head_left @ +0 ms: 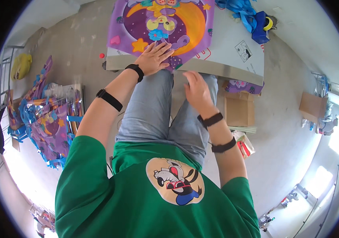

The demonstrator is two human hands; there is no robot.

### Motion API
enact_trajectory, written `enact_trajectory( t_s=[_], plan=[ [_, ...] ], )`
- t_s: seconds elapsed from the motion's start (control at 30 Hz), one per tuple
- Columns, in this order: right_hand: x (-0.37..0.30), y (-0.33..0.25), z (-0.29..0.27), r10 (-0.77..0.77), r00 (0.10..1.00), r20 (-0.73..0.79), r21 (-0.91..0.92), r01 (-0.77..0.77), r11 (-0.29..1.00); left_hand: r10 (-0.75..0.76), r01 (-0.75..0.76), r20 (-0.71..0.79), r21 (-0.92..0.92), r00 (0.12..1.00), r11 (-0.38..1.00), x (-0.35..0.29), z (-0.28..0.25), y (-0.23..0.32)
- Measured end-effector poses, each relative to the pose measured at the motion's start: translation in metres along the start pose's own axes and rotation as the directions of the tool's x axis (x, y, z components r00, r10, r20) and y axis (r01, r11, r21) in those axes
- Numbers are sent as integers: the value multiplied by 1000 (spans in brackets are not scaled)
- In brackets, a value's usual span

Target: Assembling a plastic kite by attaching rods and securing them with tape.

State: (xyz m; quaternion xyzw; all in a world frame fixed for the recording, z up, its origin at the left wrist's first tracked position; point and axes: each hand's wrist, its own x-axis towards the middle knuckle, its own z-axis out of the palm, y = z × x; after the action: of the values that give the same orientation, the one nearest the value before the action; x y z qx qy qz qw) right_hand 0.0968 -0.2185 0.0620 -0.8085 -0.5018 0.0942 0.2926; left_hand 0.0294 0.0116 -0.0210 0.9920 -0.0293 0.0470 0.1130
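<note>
A purple printed sheet [116, 29] with a cartoon animal, a yellow-orange moon and stars lies over the far table's near edge, its pointed lower corner hanging toward my knees. My left hand [155, 58] rests flat on that lower part, fingers stretched out and slightly spread. Off the sheet, just to its right and nearer to me, my right hand [198, 93] hovers over my right thigh. Its fingers are loosely bent and a little apart, with nothing visible in them. Dark bands circle both my forearms and wrists.
The table [233, 65] has a pale board top. Blue straps [239, 14] and a yellow tape roll [268, 23] sit at its far right. Under it stands an open cardboard box [239, 110]. More purple printed pieces [54, 131] with blue straps are heaped at the left.
</note>
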Motion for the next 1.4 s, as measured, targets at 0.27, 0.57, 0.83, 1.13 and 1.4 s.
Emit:
enact_trajectory(
  t_s=[0.27,0.57,0.83,1.13,1.4],
  plan=[
    [47,44,36,284,951,123,102,-296,950,2,-2,37,-13,999,1000,3,-2,-5],
    [28,38,70,727,588,355,453,-788,417,-18,18,19,-12,1000,1000,2,-7,-3],
    [33,13,76,816,487,311,753,-650,101,-29,29,10,-11,1000,1000,0,-3,-3],
    [24,11,68,496,868,-32,399,-444,802,-21,21,-5,26,1000,999,-2,2,-5],
    [38,28,58,416,909,9,380,-388,840,-30,30,-14,16,999,999,-1,3,-5]
  ],
)
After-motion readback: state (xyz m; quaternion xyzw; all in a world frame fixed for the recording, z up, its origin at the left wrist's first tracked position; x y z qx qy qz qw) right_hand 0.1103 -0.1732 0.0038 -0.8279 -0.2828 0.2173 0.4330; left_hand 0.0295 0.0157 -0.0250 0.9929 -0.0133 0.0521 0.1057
